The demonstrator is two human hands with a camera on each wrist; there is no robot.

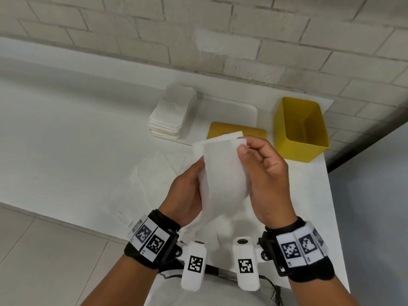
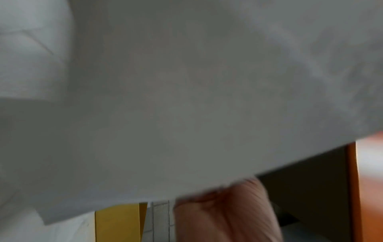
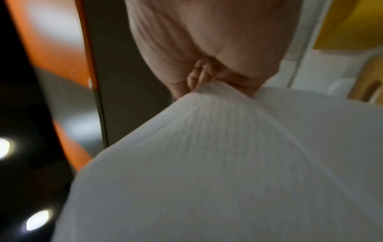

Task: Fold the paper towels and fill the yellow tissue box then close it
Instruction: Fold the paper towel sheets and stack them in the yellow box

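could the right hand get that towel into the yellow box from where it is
Probably yes. The yellow box stands open and looks empty, just beyond the right hand, with nothing between. But the left hand also grips the paper towel.

The white table (image 1: 66,151) carries a stack of folded towels (image 1: 170,115), loose towels (image 1: 145,180), a yellow lid (image 1: 220,129) and 1 open yellow box (image 1: 300,129).

Towel (image 1: 223,171) white, half-folded, held upright above counter. Folded stack (image 1: 170,115) at back edge. Yellow box (image 1: 295,149) open, upright, back-right corner; lid (image 1: 215,129) flat beside it.
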